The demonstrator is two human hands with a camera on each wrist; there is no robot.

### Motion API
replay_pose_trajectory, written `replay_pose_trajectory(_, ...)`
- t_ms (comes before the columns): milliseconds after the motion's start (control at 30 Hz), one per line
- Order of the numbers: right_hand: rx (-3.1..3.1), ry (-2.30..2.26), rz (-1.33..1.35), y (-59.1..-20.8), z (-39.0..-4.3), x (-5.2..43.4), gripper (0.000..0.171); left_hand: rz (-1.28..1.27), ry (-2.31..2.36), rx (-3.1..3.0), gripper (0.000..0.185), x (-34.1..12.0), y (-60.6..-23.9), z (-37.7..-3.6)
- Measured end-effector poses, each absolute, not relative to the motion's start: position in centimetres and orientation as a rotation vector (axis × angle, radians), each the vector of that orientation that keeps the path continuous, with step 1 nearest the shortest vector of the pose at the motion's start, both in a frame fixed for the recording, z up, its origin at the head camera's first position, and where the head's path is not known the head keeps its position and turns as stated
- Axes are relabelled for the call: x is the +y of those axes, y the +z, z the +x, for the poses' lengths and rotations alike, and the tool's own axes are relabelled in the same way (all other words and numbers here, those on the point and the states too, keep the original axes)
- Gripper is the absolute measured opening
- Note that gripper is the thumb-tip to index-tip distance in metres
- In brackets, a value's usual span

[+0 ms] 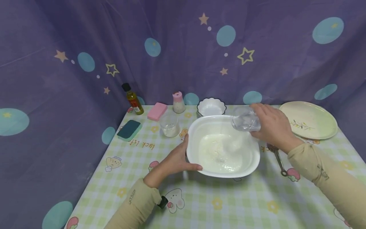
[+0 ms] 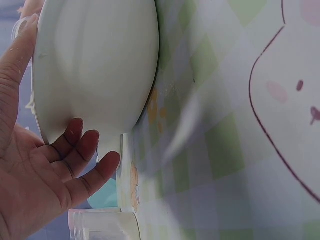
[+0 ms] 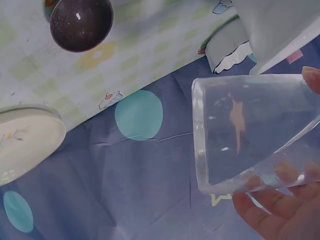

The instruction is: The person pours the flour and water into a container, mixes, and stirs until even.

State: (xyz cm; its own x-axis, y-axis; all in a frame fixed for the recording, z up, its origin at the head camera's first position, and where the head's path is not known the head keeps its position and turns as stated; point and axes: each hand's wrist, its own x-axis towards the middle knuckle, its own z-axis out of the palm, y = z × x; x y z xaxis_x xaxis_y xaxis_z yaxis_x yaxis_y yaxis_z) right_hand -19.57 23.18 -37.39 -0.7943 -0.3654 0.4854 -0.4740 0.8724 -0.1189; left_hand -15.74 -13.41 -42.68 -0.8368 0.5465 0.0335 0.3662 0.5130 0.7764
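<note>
A white oval basin (image 1: 197, 140) holds pale, shiny liquid with small bubbles. My left hand (image 1: 177, 159) grips its left end, thumb over the rim and fingers against the outer wall (image 2: 100, 65), as the left wrist view shows. My right hand (image 1: 273, 127) holds a clear glass (image 1: 243, 119) on its side, mouth tipped over the right part of the basin. Clear liquid shows inside the glass (image 3: 250, 130), slanting toward the mouth, and a blurred patch in the basin lies below it.
Behind the basin stands a white scalloped bowl (image 1: 211, 107). To its left are a pink-topped shaker (image 1: 178, 103), a clear cup (image 1: 170, 127), pink sponge (image 1: 157, 111), green sponge (image 1: 129, 130) and oil bottle (image 1: 133, 101). On the right lie a ladle (image 1: 280, 162) and an oval plate (image 1: 311, 117).
</note>
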Motion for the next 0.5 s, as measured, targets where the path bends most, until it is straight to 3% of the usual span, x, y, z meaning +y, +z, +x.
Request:
replay_pose_trajectory(167, -2.704, 0.535, 0.449, -36.6, -19.7, 23.4, 0.091, 0.792, 1.232, 2.538, 0.138, -13.4, -42.7, -15.8)
replay_pose_trajectory(500, -2.689, 0.904, 0.159, -37.6, -21.0, 26.2, 0.11, 0.791, 1.235, 2.534, 0.138, -13.3, -42.7, -15.8)
